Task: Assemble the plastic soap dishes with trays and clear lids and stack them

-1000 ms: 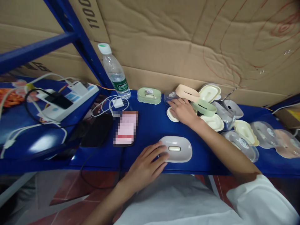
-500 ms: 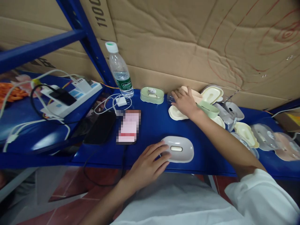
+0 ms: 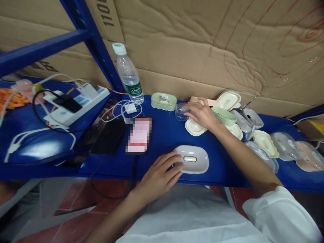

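A glossy grey oval soap dish (image 3: pixel 201 160) with a pale slot-shaped piece at its middle lies on the blue shelf. My left hand (image 3: pixel 159 175) rests against its left end, fingers spread. Farther back, my right hand (image 3: pixel 204 116) has its fingertips and thumb at the edge of a clear plastic lid (image 3: pixel 181 113), seemingly pinching it. Under that hand is a cream scalloped dish (image 3: pixel 194 127), partly covered. Behind the fingers sits a peach piece (image 3: pixel 194 99). Just right of the hand is a pale green soap box (image 3: pixel 225 116).
A closed green soap box (image 3: pixel 164 102) stands by a water bottle (image 3: pixel 130 76). Phones (image 3: pixel 139 135), a charger cable (image 3: pixel 115 111) and a power strip (image 3: pixel 93 98) lie left. Several dishes and clear lids (image 3: pixel 286 145) spread rightward. Cardboard (image 3: pixel 177 44) rises behind.
My right hand has come slightly toward me, and the clear lid has shifted left and nearer with it. The cream dish has slid a little right and nearer. My left hand stays put.
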Available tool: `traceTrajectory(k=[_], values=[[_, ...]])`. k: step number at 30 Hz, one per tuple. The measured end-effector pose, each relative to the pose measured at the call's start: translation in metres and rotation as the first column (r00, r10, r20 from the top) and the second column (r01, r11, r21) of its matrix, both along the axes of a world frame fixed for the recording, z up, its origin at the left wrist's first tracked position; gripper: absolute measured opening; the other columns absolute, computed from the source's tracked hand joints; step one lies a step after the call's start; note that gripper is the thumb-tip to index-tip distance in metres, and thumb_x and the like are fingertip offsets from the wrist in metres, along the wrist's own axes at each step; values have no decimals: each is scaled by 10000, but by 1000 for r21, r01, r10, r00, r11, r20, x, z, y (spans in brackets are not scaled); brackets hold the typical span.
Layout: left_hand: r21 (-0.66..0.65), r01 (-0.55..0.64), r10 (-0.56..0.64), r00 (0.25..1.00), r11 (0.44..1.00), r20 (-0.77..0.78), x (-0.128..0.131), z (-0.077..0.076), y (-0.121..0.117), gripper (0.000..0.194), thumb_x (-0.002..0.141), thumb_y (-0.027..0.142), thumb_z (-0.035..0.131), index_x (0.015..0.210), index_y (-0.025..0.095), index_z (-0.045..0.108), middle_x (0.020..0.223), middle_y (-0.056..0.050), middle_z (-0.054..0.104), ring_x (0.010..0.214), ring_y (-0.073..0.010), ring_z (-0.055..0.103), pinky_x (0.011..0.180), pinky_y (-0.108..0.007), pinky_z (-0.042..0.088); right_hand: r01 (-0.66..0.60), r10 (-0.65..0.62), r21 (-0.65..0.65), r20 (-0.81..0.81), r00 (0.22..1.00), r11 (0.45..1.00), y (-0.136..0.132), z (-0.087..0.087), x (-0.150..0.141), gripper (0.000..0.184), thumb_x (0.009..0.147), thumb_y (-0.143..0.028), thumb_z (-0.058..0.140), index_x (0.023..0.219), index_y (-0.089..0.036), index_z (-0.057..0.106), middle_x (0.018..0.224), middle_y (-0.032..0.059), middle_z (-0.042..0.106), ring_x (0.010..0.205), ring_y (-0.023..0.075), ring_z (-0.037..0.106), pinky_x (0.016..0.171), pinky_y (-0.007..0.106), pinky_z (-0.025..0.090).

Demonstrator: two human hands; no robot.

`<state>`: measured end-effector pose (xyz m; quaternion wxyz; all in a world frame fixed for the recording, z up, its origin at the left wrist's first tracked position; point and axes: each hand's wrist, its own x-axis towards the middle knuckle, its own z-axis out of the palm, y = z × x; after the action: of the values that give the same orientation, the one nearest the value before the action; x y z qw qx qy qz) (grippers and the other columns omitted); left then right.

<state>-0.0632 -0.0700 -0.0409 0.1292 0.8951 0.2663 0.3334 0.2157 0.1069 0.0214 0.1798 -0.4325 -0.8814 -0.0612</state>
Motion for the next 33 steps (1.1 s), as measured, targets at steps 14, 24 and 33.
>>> traceTrajectory(k=[14, 24, 33], values=[[-90, -124, 131, 988, 988, 78, -2, -6, -4, 567, 1030, 257, 706, 1564, 273, 515, 1646, -171, 483, 1426, -315, 619, 1134, -475, 613, 83, -48, 255, -140, 989, 963, -139, 21, -7, 360, 1052, -305, 684, 1410, -272, 709, 1332, 57, 784, 1292, 280, 729, 1091, 429, 546], [-197, -76, 86, 995, 977, 41, -3, -4, -2, 660, 1041, 281, 692, 1640, 287, 415, 1652, -155, 488, 1523, -304, 527, 1219, -483, 529, 21, -7, 126, -113, 994, 992, -229, -31, -27, 391, 1019, -323, 755, 1400, -277, 679, 1368, 60, 769, 1332, 255, 701, 1346, 539, 210], [-207, -110, 112, 994, 972, -6, -2, -2, -4, 583, 1054, 288, 655, 1600, 276, 451, 1662, -149, 482, 1515, -297, 542, 1200, -459, 545, 39, -47, -51, -154, 987, 998, -228, -48, -10, 696, 1022, -346, 726, 1656, -274, 449, 1629, 143, 551, 1617, 362, 363, 1226, 600, 472]])
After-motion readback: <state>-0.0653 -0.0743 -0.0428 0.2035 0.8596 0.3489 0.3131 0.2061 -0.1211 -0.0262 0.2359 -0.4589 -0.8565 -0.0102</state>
